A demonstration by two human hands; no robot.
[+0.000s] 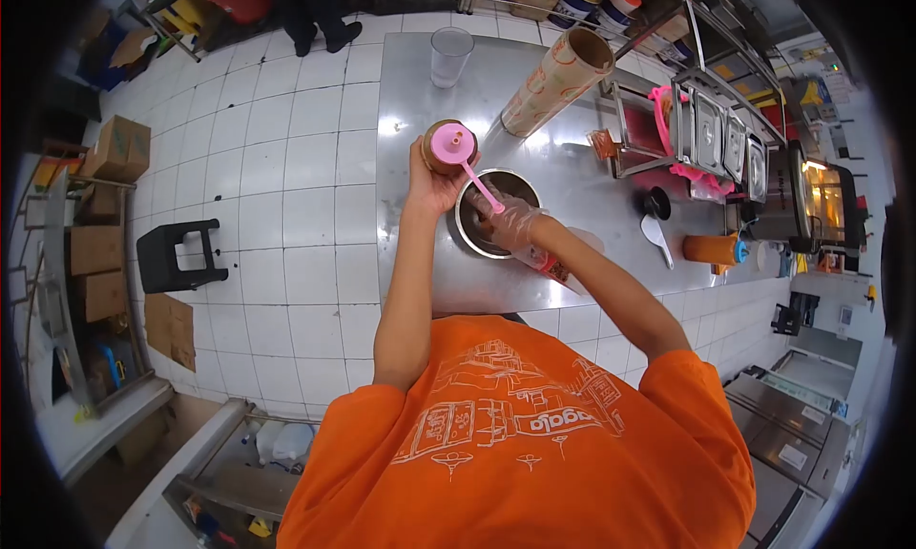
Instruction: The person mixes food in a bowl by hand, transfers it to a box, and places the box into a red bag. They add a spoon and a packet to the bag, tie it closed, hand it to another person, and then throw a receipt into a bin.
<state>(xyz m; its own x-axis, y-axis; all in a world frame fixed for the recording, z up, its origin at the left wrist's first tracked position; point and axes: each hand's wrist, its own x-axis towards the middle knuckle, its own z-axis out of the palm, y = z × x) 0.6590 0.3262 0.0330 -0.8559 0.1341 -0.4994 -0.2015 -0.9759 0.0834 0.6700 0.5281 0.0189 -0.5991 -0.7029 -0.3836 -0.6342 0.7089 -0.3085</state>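
Observation:
My left hand [436, 184] is wrapped round a squeeze bottle with brown contents and a pink lid [452, 143]. From the lid a pink strap hangs down to the right, over the rim of a round steel bowl [462, 227]. My right hand [512, 227], in a clear plastic glove, reaches into the bowl from the right. Its fingers are partly hidden, so their grip and whatever they touch cannot be made out. Beneath the right wrist lies a clear plastic packet with red print [563, 268].
A clear tumbler [450, 58] and a tall paper-wrapped roll [555, 83] stand on the steel table [410, 91]. To the right are a rack of steel pans [706, 129], a black cup [656, 203], a white spoon [656, 241] and an orange sauce bottle [711, 250]. Another person's legs [315, 15] show beyond.

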